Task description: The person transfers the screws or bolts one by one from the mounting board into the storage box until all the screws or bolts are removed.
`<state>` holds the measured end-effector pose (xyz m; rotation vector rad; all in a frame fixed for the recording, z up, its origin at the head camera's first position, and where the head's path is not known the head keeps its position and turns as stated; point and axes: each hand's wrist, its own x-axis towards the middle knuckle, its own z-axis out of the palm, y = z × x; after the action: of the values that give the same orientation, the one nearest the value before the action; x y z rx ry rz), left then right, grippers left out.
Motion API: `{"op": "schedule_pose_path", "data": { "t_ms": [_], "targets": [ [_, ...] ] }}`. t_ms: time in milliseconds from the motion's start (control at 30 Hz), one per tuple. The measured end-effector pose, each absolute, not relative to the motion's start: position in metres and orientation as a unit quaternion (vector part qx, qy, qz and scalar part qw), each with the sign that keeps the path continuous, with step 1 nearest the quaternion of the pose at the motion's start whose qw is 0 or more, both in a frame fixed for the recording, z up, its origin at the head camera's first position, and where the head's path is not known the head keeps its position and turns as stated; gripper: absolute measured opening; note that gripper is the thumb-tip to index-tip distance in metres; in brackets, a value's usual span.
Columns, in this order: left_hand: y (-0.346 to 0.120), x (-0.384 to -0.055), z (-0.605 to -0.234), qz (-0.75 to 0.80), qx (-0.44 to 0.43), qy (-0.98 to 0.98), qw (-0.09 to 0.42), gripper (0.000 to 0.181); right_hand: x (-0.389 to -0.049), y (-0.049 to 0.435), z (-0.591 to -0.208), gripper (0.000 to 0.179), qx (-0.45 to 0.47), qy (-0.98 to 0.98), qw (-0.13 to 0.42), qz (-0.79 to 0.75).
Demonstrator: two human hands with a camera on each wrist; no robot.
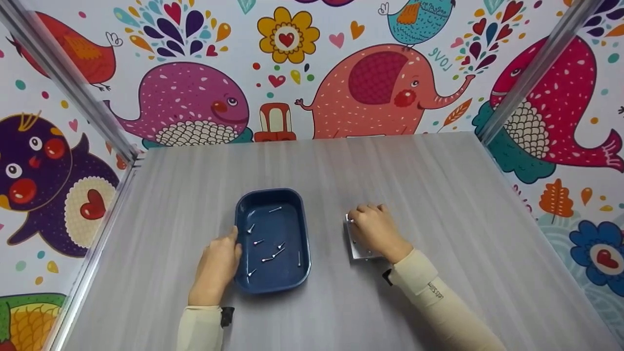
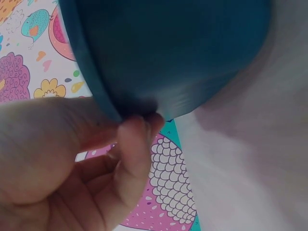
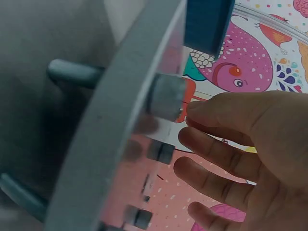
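Note:
My left hand [image 1: 217, 265] pinches the side rim of a blue tray [image 1: 241, 282]; in the left wrist view, its curled fingers [image 2: 132, 154] meet the tray's edge [image 2: 91, 67]. Several small shiny screws [image 1: 278, 252] lie scattered inside. To the right, my right hand [image 1: 378, 231] is bent over a silver metal plate [image 1: 363, 252] and hides much of it. Seen from the right wrist, the plate edge [image 3: 120, 106] has short cylindrical heads [image 3: 166, 96] on one face and rods [image 3: 77, 73] on the other. The thumb tip [image 3: 195, 109] is at the tallest head; whether it grips cannot be told.
Both things stand on a grey wood-grain table [image 1: 331, 170]. Metal rails [image 1: 109, 122] and walls printed with cartoon animals border it at the back and sides. Bare tabletop separates the tray from the plate.

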<state>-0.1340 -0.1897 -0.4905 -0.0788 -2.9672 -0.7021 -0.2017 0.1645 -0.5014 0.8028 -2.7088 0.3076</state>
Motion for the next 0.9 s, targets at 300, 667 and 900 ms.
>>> {"op": "schedule_pose_path", "data": {
  "t_ms": [300, 667, 900],
  "targets": [
    [-0.1906, -0.1339, -0.4906, -0.228, -0.03, -0.972, 0.055, 0.043, -0.2021, 0.1638, -0.5054, 0.005, 0.275, -0.946, 0.146, 0.086],
    [-0.1905, -0.1337, -0.4917, -0.234, -0.025, -0.971, 0.053, 0.044, -0.2023, 0.1631, -0.5079, 0.005, 0.267, -0.95, 0.14, 0.077],
    [-0.1904, -0.133, -0.4905, -0.233, -0.022, -0.971, 0.044, 0.044, -0.2021, 0.1626, -0.5094, 0.003, 0.265, -0.95, 0.15, 0.069]
  ]
}}
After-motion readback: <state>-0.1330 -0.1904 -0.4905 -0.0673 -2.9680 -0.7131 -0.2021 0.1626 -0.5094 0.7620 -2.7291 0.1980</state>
